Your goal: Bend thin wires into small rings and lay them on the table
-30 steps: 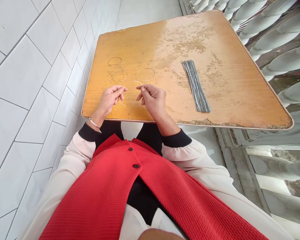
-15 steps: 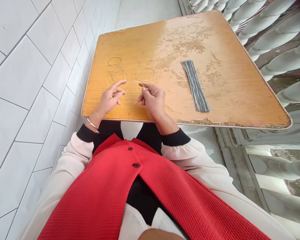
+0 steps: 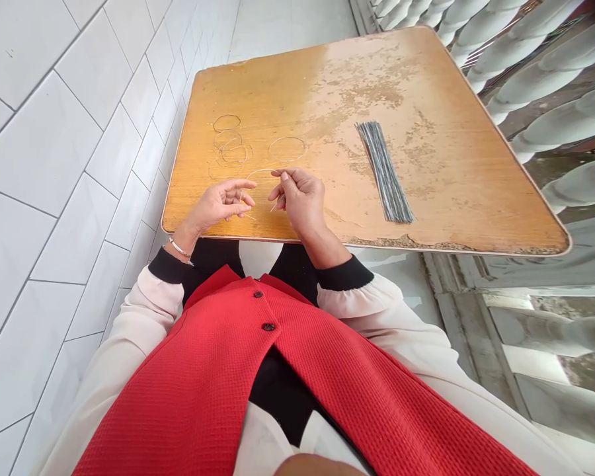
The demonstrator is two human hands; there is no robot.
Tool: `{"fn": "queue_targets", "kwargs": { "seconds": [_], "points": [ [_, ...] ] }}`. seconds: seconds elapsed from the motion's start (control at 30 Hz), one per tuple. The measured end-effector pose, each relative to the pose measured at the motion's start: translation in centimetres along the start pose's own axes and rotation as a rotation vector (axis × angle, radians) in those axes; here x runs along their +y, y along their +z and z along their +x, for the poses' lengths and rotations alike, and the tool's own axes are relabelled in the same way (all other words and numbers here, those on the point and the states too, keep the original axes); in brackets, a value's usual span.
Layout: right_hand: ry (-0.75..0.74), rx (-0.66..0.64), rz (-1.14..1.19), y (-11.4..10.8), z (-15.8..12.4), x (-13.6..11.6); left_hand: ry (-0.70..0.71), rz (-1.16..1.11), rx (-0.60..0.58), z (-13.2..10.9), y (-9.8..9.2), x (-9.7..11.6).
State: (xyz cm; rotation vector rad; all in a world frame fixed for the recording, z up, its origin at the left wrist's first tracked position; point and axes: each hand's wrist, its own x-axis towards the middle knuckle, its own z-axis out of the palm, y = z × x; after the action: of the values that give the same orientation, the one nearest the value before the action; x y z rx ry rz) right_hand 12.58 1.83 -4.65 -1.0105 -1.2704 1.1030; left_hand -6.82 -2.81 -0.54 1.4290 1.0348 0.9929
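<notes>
1. Head view, only view. Bench fills the upper middle of the frame: orange-brown wood top, worn patches, chipped near edge.
2. Thin curved wire sits low and left of centre on the frame, in the air just above the bench, between both hands. Arcs over from the right hand toward the left.
3. Right hand: grip nearly closed, thumb and fingertips pinching the wire close to one end. Has hold of it.
4. Left hand: grip open, palm turned up, fingers loosely spread, wire just beside the fingertips. No clear hold, contact hard to tell at this size.
5. Handling, judged: wire looks very light and springy, thin enough to slip from the fingers. Best held by pinching near an end, with a second pinch further along for control.
6. Wire rings lie on the bench, upper left of the hands, some overlapping. One separate ring lies just above the right hand.
7. Bundle of straight grey wires lies on the bench, right of centre, well apart from the hands.
8. Bangle on the left wrist. Red waistcoat fills the bottom of the frame. White tile wall on the left, stone balusters upper right.
</notes>
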Motion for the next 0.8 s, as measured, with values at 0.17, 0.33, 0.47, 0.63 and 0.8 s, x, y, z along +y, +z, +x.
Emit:
{"fn": "queue_targets", "kwargs": {
  "seconds": [0.17,0.33,0.47,0.63,0.8],
  "points": [
    [-0.041,0.016,0.023,-0.1,-0.1,0.5,0.022,-0.095,-0.067,0.1,0.1,-0.7],
    [-0.068,-0.083,0.015,0.8,-0.8,2.1,0.113,-0.158,0.040,0.7,1.3,-1.5],
    [-0.116,-0.095,-0.006,0.9,-0.9,3.4,0.122,-0.187,0.123,1.1,1.9,-1.9],
    [-0.185,-0.023,-0.044,0.5,-0.6,3.3,0.067,-0.195,0.155,0.8,1.8,-2.3],
    [-0.185,-0.010,-0.047,1.1,-1.0,2.2,0.074,-0.203,0.121,0.2,1.8,-2.6]
  ]
}}
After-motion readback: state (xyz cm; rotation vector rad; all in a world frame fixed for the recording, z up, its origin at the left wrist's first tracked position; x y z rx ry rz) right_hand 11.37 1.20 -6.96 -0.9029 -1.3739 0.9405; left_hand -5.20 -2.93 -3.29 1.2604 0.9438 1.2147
